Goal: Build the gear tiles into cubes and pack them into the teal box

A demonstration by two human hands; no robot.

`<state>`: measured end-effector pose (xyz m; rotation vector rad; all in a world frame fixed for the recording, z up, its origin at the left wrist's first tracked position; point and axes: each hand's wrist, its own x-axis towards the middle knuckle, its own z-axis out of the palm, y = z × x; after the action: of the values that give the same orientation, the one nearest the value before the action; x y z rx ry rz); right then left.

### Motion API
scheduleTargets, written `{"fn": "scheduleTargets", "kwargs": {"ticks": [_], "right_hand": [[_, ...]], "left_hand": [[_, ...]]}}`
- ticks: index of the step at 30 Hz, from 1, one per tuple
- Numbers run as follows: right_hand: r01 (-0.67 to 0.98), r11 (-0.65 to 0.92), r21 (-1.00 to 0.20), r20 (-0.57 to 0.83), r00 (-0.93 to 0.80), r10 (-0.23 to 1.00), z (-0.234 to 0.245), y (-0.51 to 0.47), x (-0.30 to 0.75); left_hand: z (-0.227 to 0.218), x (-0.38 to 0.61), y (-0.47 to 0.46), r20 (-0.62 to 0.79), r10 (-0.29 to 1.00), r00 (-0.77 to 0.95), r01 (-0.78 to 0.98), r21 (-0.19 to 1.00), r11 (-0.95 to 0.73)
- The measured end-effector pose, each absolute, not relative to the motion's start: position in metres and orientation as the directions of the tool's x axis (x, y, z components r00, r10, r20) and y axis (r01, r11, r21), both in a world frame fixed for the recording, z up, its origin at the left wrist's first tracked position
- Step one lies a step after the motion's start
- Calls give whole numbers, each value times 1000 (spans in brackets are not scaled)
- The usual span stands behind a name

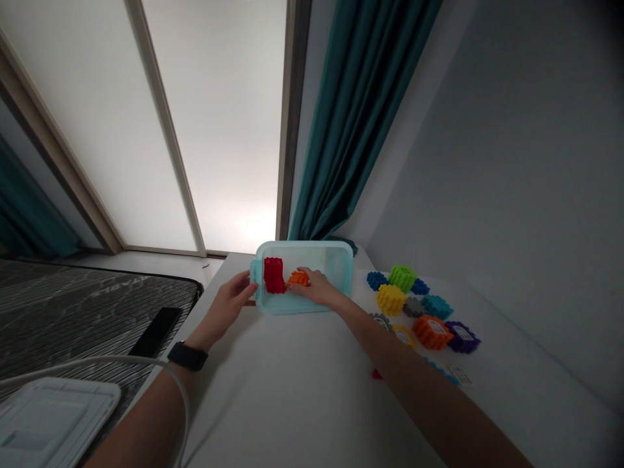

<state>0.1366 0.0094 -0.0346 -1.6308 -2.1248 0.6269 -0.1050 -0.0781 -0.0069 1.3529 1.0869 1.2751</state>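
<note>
A pale turquoise plastic box point(331, 305) lies on the white table at its far end. My left hand point(233, 296) is closed on the box's left end, thumb at the rim and fingers round the outside. Inside the box, my right hand point(316, 286) grips a small stack of orange toothed blocks point(298, 278) between thumb and fingers. To the left of that stack, a red stack of toothed blocks point(273, 275) rests against the box's left part. Whether the orange stack touches the box floor I cannot tell.
Right of the box, several toothed block stacks stand on the table point(292, 383): lime green point(402, 278), yellow point(390, 299), orange point(432, 332), purple point(463, 337). My right forearm hides some pieces. At left are a white lid point(58, 416), a dark phone point(156, 331) and a cable point(112, 358).
</note>
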Motion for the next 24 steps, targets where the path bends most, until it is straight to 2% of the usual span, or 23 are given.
{"fn": "scheduleTargets", "kwargs": {"ticks": [14, 18, 24], "right_hand": [[797, 274, -538, 118, -251, 961, -42, 7, 126], [762, 238, -602, 103, -222, 970, -40, 10, 129], [674, 91, -733, 15, -118, 993, -32, 12, 147]], "left_hand": [[-10, -105, -76, 149, 987, 67, -1, 989, -149], [-9, -104, -77, 152, 986, 73, -4, 988, -152], [-6, -104, -78, 146, 986, 74, 0, 989, -147]]}}
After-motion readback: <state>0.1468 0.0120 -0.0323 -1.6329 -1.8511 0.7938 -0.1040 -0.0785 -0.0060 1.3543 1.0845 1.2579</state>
